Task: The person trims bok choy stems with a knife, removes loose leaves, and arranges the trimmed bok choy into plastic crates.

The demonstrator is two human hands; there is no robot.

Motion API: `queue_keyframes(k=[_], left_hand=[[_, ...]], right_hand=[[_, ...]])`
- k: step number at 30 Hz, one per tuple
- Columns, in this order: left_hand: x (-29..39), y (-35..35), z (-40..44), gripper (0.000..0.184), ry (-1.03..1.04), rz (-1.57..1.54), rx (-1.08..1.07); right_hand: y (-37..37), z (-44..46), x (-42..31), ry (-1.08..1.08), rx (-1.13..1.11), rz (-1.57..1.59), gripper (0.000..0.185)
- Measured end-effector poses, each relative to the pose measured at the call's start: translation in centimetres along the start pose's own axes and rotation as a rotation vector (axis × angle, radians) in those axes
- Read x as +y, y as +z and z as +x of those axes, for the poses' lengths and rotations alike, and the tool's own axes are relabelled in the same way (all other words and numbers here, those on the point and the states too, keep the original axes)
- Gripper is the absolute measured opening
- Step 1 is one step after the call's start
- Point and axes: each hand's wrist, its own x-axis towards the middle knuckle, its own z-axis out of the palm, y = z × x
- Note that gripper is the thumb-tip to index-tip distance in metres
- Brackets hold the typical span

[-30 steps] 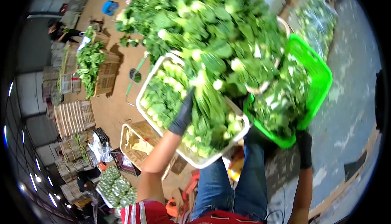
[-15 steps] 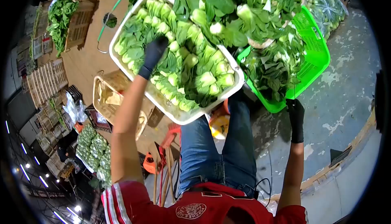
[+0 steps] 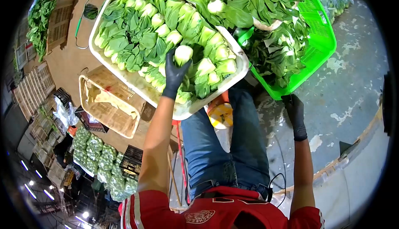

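My left hand (image 3: pixel 176 71), in a black glove, is closed around the pale base of a bok choy (image 3: pixel 183 55) over the white crate (image 3: pixel 185 111). Rows of bok choy (image 3: pixel 145 42) fill that crate, with a darker gap just right of the held one. To the right, my right hand (image 3: pixel 294 108), also gloved, is closed beside the lower corner of the green basket (image 3: pixel 328 48). A thin, dark, upright object sticks up from its fingers, too narrow to identify. Loose leaves (image 3: pixel 278 64) lie in the green basket.
More bok choy (image 3: pixel 249 0) are heaped behind the crate and basket. An empty-looking tan crate (image 3: pixel 110 108) sits at left, with bagged greens (image 3: pixel 99 154) below it. A yellow and orange bucket (image 3: pixel 220 114) stands between the legs. A cable (image 3: pixel 284 179) hangs at right.
My left hand has moved right and toward me across the crate and now grips a bok choy by its base. My right hand has shifted slightly left. The whole view has shifted.
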Motion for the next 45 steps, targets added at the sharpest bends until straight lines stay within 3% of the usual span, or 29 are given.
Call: queue_keyframes(k=[2,4,7,8,10,18,19,23,26,27,30,31,34,35,38,40,42,44,45], left_hand=[[4.0,-1.5,-2.6,0.064,-0.092,-0.251,-0.042],[8.1,-2.5,-4.6,0.062,-0.328,-0.552,-0.100],[9.5,-3.1,-6.5,0.061,-0.643,-1.301,-0.316],[10.9,-2.7,-7.0,0.060,-0.767,-1.321,-0.235],[12.7,-2.1,-6.9,0.062,-0.801,-1.429,-0.240],[12.2,-1.0,-7.5,0.050,-0.912,-1.116,-0.196],[11.6,-1.6,-7.6,0.043,-0.964,-1.228,-0.204],[9.4,-3.0,-9.0,0.047,-0.972,-1.209,-0.125],[7.3,-4.4,-10.1,0.049,-0.903,-1.350,-0.089],[6.2,-4.8,-10.3,0.049,-0.886,-1.367,-0.044],[4.4,-5.9,-11.1,0.052,-0.787,-1.450,-0.009],[4.2,-6.2,-11.2,0.052,-0.764,-1.508,-0.014],[4.2,-7.1,-11.3,0.050,-0.662,-1.585,-0.007],[3.8,-7.2,-11.5,0.047,-0.613,-1.541,0.003],[3.3,-7.4,-11.5,0.049,-0.397,-0.524,0.078],[3.6,-9.0,-11.3,0.050,-0.691,-1.334,0.166],[5.4,-10.2,-11.7,0.052,-0.790,-1.217,0.243],[2.7,-12.2,-12.6,0.046,-0.839,-1.199,0.277],[2.0,-13.0,-13.1,0.044,-0.857,-1.130,0.278]], right_hand=[[0.1,0.9,-2.6,-0.028,-0.047,0.130,0.021],[0.7,1.4,-6.6,-0.038,-0.082,0.175,0.023],[2.0,2.4,-10.3,-0.164,-0.058,0.077,0.016],[2.1,2.7,-10.9,-0.157,-0.059,0.098,0.019],[1.9,3.1,-11.7,-0.141,-0.057,0.137,0.026],[1.8,3.5,-12.8,-0.155,-0.118,0.455,0.019],[2.5,3.4,-12.6,-0.154,-0.110,0.457,0.019],[6.0,3.0,-13.6,-0.141,-0.236,0.501,0.023],[10.5,3.1,-15.4,-0.335,-0.265,0.510,0.022],[11.3,2.8,-17.0,-0.049,-0.381,0.632,0.020],[12.8,2.5,-20.6,-0.225,-0.181,0.690,0.020],[12.3,1.7,-22.0,-0.147,-0.150,0.801,0.017],[8.7,-0.7,-26.6,-0.290,0.030,0.666,0.013],[8.3,-1.7,-27.6,-0.246,-0.042,0.694,0.013],[9.8,-3.3,-29.0,-0.369,-0.192,0.696,0.014],[11.8,-3.2,-27.0,-0.268,-0.188,0.471,0.016],[13.7,-1.7,-22.7,-0.127,-0.184,0.273,0.018],[14.2,0.8,-19.3,-0.068,-0.108,-0.019,0.023],[14.7,2.4,-17.3,-0.084,-0.086,-0.014,0.026]])
